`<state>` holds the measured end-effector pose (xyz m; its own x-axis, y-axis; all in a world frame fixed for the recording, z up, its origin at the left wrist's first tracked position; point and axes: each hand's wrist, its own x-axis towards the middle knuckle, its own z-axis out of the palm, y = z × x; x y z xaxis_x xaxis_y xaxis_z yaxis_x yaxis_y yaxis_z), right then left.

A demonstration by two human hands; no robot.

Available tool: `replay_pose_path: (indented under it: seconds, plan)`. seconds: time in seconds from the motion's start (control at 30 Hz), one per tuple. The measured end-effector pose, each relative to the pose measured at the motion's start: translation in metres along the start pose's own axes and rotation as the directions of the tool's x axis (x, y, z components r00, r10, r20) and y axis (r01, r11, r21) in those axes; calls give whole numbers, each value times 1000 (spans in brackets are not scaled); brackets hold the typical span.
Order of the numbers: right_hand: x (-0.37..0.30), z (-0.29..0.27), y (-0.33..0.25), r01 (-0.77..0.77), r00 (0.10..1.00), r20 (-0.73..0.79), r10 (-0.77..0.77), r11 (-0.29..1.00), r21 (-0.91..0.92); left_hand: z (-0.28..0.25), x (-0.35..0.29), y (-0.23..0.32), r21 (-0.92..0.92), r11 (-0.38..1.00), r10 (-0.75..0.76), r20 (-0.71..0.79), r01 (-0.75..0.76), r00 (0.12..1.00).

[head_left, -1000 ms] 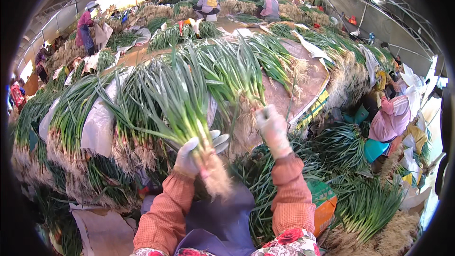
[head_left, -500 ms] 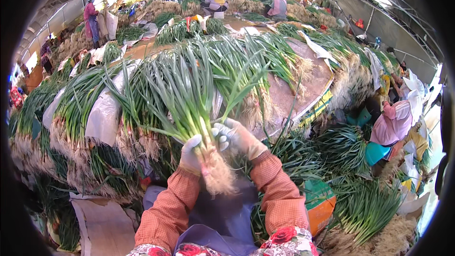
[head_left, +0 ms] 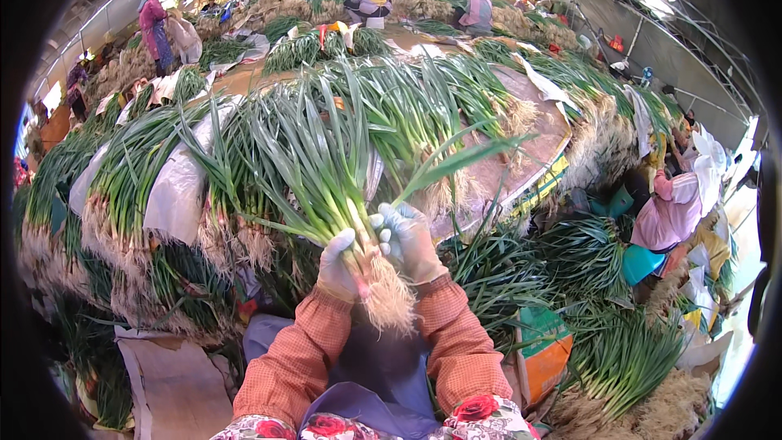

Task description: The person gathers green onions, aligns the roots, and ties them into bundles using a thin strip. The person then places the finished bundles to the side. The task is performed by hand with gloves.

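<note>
Since a moment ago the right hand (head_left: 410,240) has closed beside the left hand (head_left: 338,265), both clamped on the green onion bunch (head_left: 326,171) at frame centre, above an orange-green bag (head_left: 544,350) lower right.

Right hand (head_left: 411,240), a second ago apart on the stacked scallions, has come across and now clasps the bunch (head_left: 326,171) beside the left hand (head_left: 338,265).

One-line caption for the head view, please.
Both gloved hands, left hand and right hand, grip a bunch of green onions.
</note>
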<state>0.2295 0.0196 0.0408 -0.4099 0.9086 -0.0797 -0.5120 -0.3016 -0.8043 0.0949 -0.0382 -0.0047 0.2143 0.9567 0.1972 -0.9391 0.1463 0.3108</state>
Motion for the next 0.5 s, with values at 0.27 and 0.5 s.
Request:
replay_pose_path:
  seconds: [0.27,0.5]
  plan:
    - [31,-19,-2,443,841,-276,-464,886,-138,9,0,0,15,999,50,47,-51,998]
    - [29,-61,6,268,951,288,-118,-161,-950,18,-10,12,134,989,64,13,-66,998]
